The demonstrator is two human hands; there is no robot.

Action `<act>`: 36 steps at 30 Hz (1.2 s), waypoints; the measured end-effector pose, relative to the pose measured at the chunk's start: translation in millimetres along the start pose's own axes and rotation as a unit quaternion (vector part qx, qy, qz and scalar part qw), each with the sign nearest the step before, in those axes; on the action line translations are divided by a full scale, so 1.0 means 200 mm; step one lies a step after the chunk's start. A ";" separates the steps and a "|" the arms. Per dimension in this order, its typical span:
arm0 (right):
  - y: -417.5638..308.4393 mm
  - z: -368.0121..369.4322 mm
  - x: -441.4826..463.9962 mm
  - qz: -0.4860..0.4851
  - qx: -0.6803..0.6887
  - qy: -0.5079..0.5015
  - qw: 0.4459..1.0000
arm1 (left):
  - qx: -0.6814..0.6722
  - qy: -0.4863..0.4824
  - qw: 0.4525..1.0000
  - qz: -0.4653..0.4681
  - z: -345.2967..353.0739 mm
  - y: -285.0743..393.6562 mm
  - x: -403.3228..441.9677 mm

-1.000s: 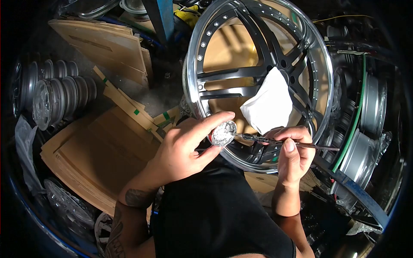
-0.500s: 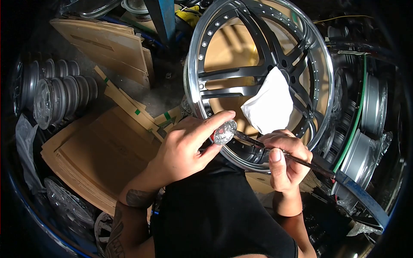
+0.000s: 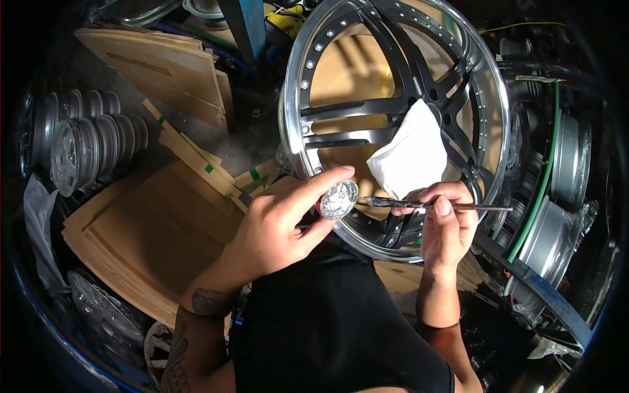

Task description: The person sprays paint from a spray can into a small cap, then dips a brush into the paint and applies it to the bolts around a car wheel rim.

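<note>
My left hand (image 3: pixel 275 223) is closed around a small cup (image 3: pixel 339 199) coated inside with something shiny and silver; a bit of red shows at its edge. A thin, dark paintbrush (image 3: pixel 488 207) is pinched in my right hand (image 3: pixel 449 226). Its tip points left and lies right beside the cup's rim; I cannot tell if they touch. Behind both hands leans a large wheel rim (image 3: pixel 357 109) with black spokes, a polished lip and several bolts. A white cloth (image 3: pixel 411 154) covers part of its spokes, just above my right fingers.
Flattened cardboard (image 3: pixel 131 223) lies at the left, and more cardboard sheets (image 3: pixel 164 72) stand behind it. Several silver wheels (image 3: pixel 72 157) are stacked at the far left, with others (image 3: pixel 547 236) at the right. A blue metal bar (image 3: pixel 550 301) runs along the lower right.
The paintbrush has swung from a slant to nearly level as my right hand turned and its rear end rose. My left hand and the cup have barely shifted.
</note>
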State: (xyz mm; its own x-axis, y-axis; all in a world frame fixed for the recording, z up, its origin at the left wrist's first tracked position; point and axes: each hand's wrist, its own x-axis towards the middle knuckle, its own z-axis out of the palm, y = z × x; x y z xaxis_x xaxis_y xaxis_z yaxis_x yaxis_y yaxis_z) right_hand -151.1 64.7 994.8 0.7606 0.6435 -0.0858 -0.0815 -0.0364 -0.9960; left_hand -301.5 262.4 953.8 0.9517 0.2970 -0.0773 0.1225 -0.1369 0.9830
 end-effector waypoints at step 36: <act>0.67 -0.16 0.26 0.020 -0.141 -0.233 0.962 | -0.081 0.333 0.936 -0.077 -0.07 -0.34 -0.12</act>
State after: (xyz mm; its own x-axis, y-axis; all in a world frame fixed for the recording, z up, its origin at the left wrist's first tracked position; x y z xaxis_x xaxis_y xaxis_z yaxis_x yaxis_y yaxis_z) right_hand -101.6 67.9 855.2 0.3842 0.9075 -0.1698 0.1226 -0.2324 -0.9649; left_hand -337.6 278.2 891.5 0.5335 0.8320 -0.1522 0.1486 0.0850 0.9852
